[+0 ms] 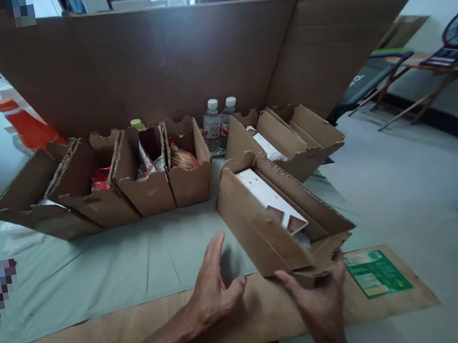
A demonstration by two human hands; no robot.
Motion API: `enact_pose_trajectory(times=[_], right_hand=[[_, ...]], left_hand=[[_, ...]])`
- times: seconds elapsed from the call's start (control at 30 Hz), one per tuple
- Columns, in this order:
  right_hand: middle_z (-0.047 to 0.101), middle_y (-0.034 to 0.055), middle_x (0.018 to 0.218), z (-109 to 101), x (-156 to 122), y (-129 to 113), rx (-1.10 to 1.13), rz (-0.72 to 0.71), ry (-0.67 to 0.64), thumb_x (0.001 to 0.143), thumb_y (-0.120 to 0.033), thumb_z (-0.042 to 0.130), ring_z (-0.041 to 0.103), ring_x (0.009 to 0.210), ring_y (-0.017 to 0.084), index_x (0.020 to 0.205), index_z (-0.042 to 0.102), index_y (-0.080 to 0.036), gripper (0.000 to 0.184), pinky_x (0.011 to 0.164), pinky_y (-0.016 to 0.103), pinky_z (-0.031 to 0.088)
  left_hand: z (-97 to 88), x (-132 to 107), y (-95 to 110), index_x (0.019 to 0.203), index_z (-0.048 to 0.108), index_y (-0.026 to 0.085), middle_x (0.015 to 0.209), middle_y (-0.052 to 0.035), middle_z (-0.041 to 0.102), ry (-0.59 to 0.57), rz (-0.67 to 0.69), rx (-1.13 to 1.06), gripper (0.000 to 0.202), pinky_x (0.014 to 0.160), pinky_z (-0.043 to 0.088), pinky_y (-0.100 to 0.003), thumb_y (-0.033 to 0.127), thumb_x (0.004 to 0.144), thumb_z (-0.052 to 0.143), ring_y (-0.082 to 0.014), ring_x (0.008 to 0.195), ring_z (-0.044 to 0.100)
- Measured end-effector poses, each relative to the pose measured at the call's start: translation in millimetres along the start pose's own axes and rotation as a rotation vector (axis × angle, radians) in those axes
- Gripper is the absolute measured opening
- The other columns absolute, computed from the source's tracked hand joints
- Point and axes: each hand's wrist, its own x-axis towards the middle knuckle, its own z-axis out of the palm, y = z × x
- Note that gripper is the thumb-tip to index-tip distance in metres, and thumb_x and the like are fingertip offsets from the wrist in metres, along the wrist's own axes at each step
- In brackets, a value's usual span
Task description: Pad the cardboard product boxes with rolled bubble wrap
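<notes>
right hand [321, 299] is gripping the near end of a box [248, 232], thumb on its front wall. left hand [214, 291] is hovering open just beside the box's left wall. the box is lying on a cardboard sheet [86, 342] and a cloth [109, 267], holding a white packet [265, 192]. behind, more boxes [149, 193] are standing in a row, two bottles [212, 124] beside them, a cardboard wall [158, 60] rising at the back.

The counter [109, 267] is covered by a pale green cloth. A flat cardboard sheet [107, 338] lies along its 6 o'clock edge, with a green label [375, 273] at the sheet's 3 o'clock end. A row of open cardboard boxes [148, 191] stands toward 10 o'clock, with further boxes [294, 143] at 2 o'clock. A skewed box [252, 232] sits near the centre and two water bottles [216, 124] at 12 o'clock.
</notes>
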Motion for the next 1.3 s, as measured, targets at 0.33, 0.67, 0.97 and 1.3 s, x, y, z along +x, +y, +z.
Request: enact_pose_trajectory(times=[0.33,0.67,0.97,1.3], right_hand=[[0.053,0.0226,0.145,26,-21,-11,-0.037,0.001,0.014,0.086,-0.053,0.073,0.066,0.11,0.031,0.16,0.03,-0.02,0.092,0.097,0.052,0.056],[0.061,0.0203,0.139,20,47,-2,0.067,0.005,-0.094,0.085,-0.049,0.072,0.071,0.108,0.029,0.15,0.043,-0.02,0.077,0.092,0.046,0.059],[0.069,0.0099,0.112,11,35,1,-0.053,-0.052,-0.03,0.088,-0.052,0.069,0.068,0.08,0.02,0.126,0.059,-0.021,0.051,0.073,0.036,0.059],[0.068,0.0126,0.114,52,96,-15,-0.017,-0.284,-0.052,0.095,-0.03,0.058,0.068,0.101,0.023,0.129,0.06,-0.019,0.036,0.08,0.038,0.062]], left_hand=[[9.4,19,0,0.164,0.021,0.021,0.171,-0.0161,0.024,-0.023,0.127,0.072,0.093,0.128,0.024,-0.062,0.029,0.085,0.069,-0.0375,0.159,0.02],[5.1,73,2,0.162,0.027,0.023,0.167,-0.0164,0.034,0.05,0.179,0.065,0.086,0.123,0.034,-0.061,0.022,0.083,0.062,-0.0353,0.154,0.033],[10.2,54,5,0.165,0.017,0.024,0.172,-0.0157,0.021,-0.034,0.207,0.061,0.1,0.124,0.029,-0.065,0.03,0.08,0.068,-0.0416,0.158,0.019],[-20.5,121,7,0.15,0.048,0.016,0.151,-0.0171,0.055,0.196,0.126,0.201,0.069,0.11,0.048,-0.046,0.026,0.083,0.065,-0.0313,0.135,0.056]])
